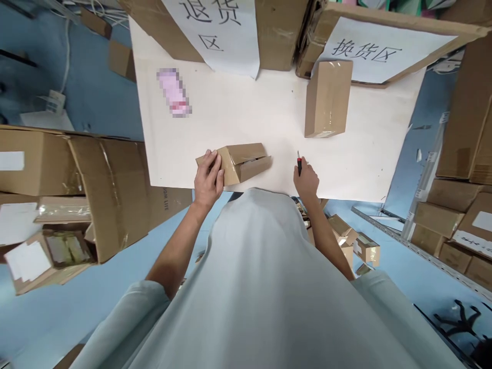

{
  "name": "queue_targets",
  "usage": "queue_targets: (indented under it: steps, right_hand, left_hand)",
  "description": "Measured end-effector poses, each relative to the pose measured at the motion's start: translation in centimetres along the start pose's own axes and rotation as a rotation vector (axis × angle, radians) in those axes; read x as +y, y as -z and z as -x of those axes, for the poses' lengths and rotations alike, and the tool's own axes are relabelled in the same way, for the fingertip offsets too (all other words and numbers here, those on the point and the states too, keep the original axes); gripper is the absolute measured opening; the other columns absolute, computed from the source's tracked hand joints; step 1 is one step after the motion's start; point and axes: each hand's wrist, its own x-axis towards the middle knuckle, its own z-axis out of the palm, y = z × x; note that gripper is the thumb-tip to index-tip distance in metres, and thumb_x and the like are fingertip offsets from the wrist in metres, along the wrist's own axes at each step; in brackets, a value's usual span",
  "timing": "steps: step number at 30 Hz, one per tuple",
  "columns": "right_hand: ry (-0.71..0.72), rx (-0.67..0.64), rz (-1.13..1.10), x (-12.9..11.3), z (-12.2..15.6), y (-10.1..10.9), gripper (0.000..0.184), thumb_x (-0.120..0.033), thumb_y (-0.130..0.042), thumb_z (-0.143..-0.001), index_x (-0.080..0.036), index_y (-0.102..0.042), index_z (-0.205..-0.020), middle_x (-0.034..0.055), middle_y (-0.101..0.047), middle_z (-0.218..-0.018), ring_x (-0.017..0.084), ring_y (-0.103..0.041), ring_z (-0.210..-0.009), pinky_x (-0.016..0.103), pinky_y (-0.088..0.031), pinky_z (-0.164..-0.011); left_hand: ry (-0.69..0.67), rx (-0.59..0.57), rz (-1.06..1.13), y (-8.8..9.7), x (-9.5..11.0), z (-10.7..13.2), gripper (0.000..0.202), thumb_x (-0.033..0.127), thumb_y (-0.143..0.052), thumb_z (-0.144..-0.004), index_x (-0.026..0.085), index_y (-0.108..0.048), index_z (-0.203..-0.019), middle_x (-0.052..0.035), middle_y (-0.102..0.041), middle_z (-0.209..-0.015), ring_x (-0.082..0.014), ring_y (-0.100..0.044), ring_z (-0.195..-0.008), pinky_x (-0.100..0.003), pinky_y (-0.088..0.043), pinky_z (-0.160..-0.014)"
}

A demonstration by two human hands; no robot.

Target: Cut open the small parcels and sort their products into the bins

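A small brown cardboard box lies near the front edge of the white table, its right-end flaps partly open. My left hand grips the box's left end, fingers over the top and thumb on the near side. To the right, apart from the box, my right hand is closed around a slim tool with a red-and-black handle and a thin metal tip pointing away from me. Its exact kind is too small to tell. What lies inside the box is hidden.
A taped carton stands at the back right of the table. Behind are two large boxes with paper signs. A pixelated pink item lies at the left. Cartons flank the table.
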Motion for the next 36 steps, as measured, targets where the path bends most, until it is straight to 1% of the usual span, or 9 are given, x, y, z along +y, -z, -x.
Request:
queue_targets:
  steps: [4,9,12,16,21,26,29,31,36]
  right_hand:
    - [-0.12,-0.059,0.014,3.2,-2.9,-3.7,0.068,-0.033,-0.046,-0.111,-0.01,-0.044,-0.175,0.0311,-0.068,-0.146,0.043,-0.073,-0.123,0.055,-0.061,-0.103]
    - [-0.09,-0.05,-0.009,3.6,-2.5,-5.0,0.069,-0.025,-0.048,-0.106,-0.01,-0.044,-0.173,0.0313,-0.061,-0.158,0.043,-0.062,-0.145,0.061,-0.053,-0.12]
    - [0.045,-0.01,-0.162,2.1,-2.0,-5.6,0.059,-0.032,-0.05,-0.107,-0.012,-0.058,-0.162,0.0291,-0.06,-0.164,0.04,-0.058,-0.152,0.061,-0.047,-0.129]
    - [0.099,-0.232,-0.618,-1.5,-1.7,-6.6,0.057,-0.057,-0.06,-0.107,-0.017,-0.074,-0.144,0.022,-0.075,-0.151,0.034,-0.074,-0.134,0.056,-0.057,-0.123]
    - [0.133,-0.398,-0.968,-5.2,-1.0,-6.9,0.072,-0.078,-0.074,-0.092,-0.021,-0.08,-0.137,0.0124,-0.08,-0.144,0.032,-0.074,-0.136,0.052,-0.061,-0.122]
    - [0.146,-0.259,-0.847,-4.8,0.5,-4.7,0.062,-0.072,-0.074,-0.094,-0.023,-0.081,-0.129,0.0141,-0.082,-0.136,0.034,-0.076,-0.133,0.056,-0.059,-0.122]
    - [0.121,-0.157,-0.772,-3.0,1.7,-2.9,0.061,-0.071,-0.069,-0.097,-0.021,-0.078,-0.129,0.0167,-0.081,-0.134,0.033,-0.079,-0.125,0.056,-0.061,-0.118]
    - [0.085,-0.098,-0.767,-1.9,2.4,-1.9,0.064,-0.074,-0.066,-0.098,-0.02,-0.076,-0.13,0.0167,-0.081,-0.133,0.032,-0.079,-0.121,0.055,-0.063,-0.116]
    - [0.014,-0.029,-0.885,-0.7,3.9,-0.9,0.076,-0.091,-0.061,-0.096,-0.023,-0.075,-0.125,0.0125,-0.078,-0.129,0.028,-0.074,-0.126,0.051,-0.069,-0.11]
  left_hand:
    - [0.062,0.009,-0.037,1.6,-1.6,1.7,0.052,0.065,-0.048,-0.115,0.048,-0.062,-0.163,-0.0058,-0.064,-0.168,-0.0313,-0.055,-0.165,-0.06,-0.039,-0.142]
    - [0.073,0.062,-0.068,2.4,-2.2,3.2,0.056,0.059,-0.045,-0.118,0.032,-0.064,-0.164,-0.0158,-0.063,-0.166,-0.033,-0.056,-0.163,-0.059,-0.044,-0.138]
    - [0.132,0.07,-0.063,2.9,-2.5,3.9,0.059,0.061,-0.045,-0.119,0.027,-0.065,-0.163,-0.0198,-0.062,-0.164,-0.0349,-0.057,-0.161,-0.057,-0.049,-0.133]
    - [0.141,0.098,-0.055,3.5,-2.8,4.5,0.056,0.057,-0.043,-0.121,0.027,-0.066,-0.163,-0.0199,-0.063,-0.162,-0.0326,-0.061,-0.155,-0.053,-0.053,-0.13]
    - [0.143,0.124,-0.058,3.9,-3.3,4.9,0.053,0.051,-0.044,-0.122,0.025,-0.068,-0.161,-0.0194,-0.064,-0.158,-0.0299,-0.063,-0.152,-0.048,-0.052,-0.129]
    - [0.252,0.107,0.0,1.4,-3.6,4.3,0.053,0.055,-0.05,-0.117,0.021,-0.077,-0.148,-0.0177,-0.071,-0.138,-0.0276,-0.072,-0.131,-0.044,-0.06,-0.116]
    - [0.395,0.04,0.183,-1.5,-2.9,2.8,0.059,0.064,-0.056,-0.111,0.02,-0.081,-0.14,-0.0135,-0.073,-0.119,-0.0241,-0.074,-0.104,-0.04,-0.067,-0.096]
    - [0.495,-0.001,0.346,-3.0,-1.8,1.7,0.063,0.07,-0.06,-0.107,0.02,-0.079,-0.14,-0.0125,-0.075,-0.119,-0.0215,-0.073,-0.094,-0.038,-0.069,-0.086]
    - [0.589,-0.119,0.625,-3.2,1.1,-0.6,0.064,0.082,-0.057,-0.106,0.025,-0.075,-0.128,-0.0113,-0.078,-0.136,-0.023,-0.075,-0.112,-0.036,-0.071,-0.086]
